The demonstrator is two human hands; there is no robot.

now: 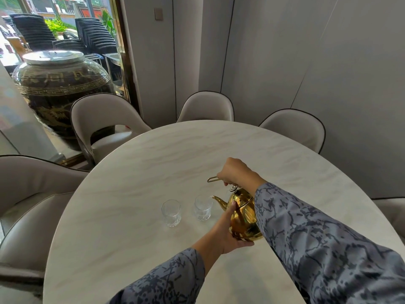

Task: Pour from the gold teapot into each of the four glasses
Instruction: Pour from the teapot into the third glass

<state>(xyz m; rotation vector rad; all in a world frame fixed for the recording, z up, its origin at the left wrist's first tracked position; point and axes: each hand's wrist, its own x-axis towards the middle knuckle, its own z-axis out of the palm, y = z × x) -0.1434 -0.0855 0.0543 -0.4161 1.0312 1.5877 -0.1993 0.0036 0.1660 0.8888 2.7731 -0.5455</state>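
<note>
- Gold teapot [243, 212]: polished, round-bodied, knobbed lid, curved spout; you hold it tilted above the desk [153, 163], spout tip at the rim of the nearer glass [202, 207].
- Your right hand [235, 172]: closed around the wire handle on top.
- Your left hand [228, 229]: cupped under the pot's base, fingers spread on its side.
- Second glass [171, 212]: clear, patterned, standing just left of the first.
</note>
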